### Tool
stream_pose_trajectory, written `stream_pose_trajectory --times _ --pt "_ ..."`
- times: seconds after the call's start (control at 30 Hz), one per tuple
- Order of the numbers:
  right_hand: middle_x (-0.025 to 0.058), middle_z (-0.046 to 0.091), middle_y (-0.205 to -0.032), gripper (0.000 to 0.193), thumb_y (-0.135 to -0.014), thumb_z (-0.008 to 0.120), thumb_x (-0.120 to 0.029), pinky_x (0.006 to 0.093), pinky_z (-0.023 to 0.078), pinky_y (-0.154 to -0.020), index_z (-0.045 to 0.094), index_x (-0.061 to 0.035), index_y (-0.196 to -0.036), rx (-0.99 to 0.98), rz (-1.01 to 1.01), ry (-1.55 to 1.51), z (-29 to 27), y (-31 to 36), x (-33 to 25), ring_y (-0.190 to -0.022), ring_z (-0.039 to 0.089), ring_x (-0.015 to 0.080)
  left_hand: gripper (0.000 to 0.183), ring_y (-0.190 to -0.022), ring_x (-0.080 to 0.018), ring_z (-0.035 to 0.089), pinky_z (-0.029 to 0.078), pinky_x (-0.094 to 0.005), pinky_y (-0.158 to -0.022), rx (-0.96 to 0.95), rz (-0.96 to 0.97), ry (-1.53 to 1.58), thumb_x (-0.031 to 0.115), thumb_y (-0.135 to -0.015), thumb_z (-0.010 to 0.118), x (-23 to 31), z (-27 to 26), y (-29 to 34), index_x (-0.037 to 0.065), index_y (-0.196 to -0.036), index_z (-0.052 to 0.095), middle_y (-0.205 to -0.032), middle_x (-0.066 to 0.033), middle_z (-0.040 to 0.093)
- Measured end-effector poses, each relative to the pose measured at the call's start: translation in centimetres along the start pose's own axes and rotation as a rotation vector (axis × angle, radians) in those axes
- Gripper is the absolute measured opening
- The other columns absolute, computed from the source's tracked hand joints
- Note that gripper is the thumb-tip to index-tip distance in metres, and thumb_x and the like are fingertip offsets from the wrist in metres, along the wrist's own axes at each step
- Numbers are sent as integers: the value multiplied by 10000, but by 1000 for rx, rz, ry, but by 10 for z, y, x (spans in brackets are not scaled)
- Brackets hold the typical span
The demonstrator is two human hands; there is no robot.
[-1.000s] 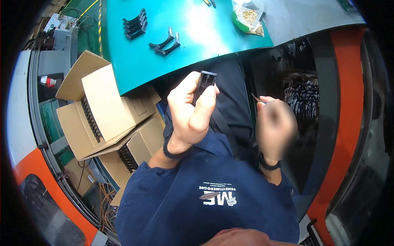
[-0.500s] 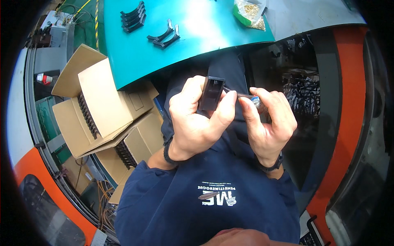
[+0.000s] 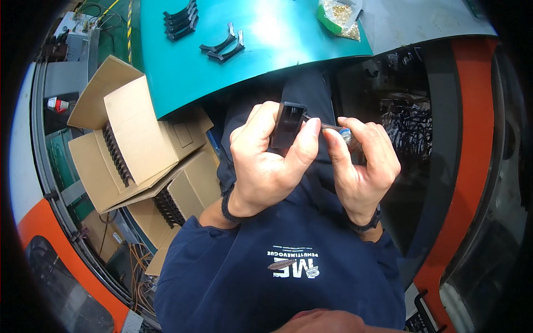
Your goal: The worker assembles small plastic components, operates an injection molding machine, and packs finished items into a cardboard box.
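Over my lap, my left hand (image 3: 264, 169) is closed round a hollow black plastic part (image 3: 289, 125), fingers behind it and thumb at its right side. The open face of the part shows walls and recesses inside. My right hand (image 3: 363, 169) pinches a thin blade-like tool (image 3: 345, 135) between thumb and fingers. Its grip end looks wrapped, with a bit of blue. The dark, narrow tip points left and meets the right edge of the part next to my left thumb. Exactly where the tip touches is hidden by the thumb.
Ahead is a green-topped table (image 3: 183, 77) with a stack of curved black parts (image 3: 181, 22) and two more curved parts (image 3: 225, 47). A bag of small brass-coloured pieces (image 3: 340, 16) lies at its right. Open cardboard boxes (image 3: 139, 127) with black parts stand left. An orange frame (image 3: 472, 111) rises right.
The black part has tilted very slightly to the right in my left hand. My right hand and the tool stay almost in the same place.
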State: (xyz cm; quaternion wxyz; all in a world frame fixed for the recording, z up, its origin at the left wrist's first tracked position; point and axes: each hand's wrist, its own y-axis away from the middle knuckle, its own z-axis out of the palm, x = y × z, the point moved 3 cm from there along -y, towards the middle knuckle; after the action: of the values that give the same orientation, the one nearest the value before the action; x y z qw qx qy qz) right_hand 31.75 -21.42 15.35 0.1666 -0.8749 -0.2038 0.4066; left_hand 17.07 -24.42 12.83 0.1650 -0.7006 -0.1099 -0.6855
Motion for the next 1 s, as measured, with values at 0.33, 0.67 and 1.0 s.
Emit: stream_pose_trajectory --times 0.33,0.67,1.0 --pt "58 545 -606 259 -716 833 -133 295 368 -478 672 1 -869 4 10 -5 -1 0 1 -519 499 180 152 -587 -92 546 423 -235 -518 -2 -35 22 72 -790 757 1 1 1 -8 -833 636 -715 -43 581" --pt "63 550 -613 264 -711 837 -133 293 374 -481 672 0 -867 -4 42 -8 1 2 2 -525 507 180 175 -590 -91 551 427 -232 -518 -9 -7 8 96 -794 759 -2 2 0 -8 -836 624 -718 -43 579" --pt "61 549 -613 253 -716 833 -134 295 372 -481 673 -2 -862 -33 68 -11 0 2 2 -528 506 181 174 -586 -102 538 423 -239 -513 2 27 -29 99 -792 758 -5 2 0 -6 -828 623 -720 -54 572"
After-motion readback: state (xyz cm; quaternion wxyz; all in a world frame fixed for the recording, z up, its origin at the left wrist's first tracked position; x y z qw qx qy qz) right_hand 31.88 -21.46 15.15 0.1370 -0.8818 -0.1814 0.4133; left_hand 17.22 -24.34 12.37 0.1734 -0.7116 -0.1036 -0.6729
